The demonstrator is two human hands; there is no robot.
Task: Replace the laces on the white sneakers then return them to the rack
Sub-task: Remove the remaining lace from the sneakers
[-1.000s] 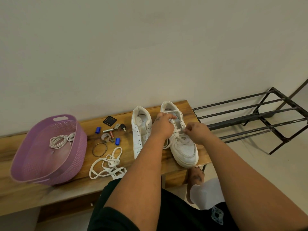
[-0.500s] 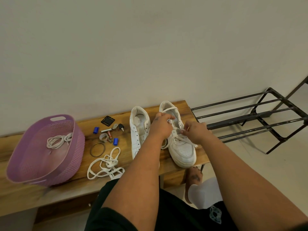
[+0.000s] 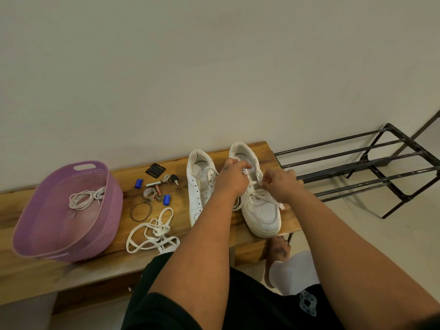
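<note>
Both hands pinch lace on right sneaker: left hand, right hand; bench beneath.

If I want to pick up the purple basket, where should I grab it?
Probably by the handle slot cut into the far rim of the purple basket, reaching down from above. The slot is open for fingers, and the thin rim can be pinched. The basket tilts on the bench, so a second hand on the near rim would steady it.
</note>
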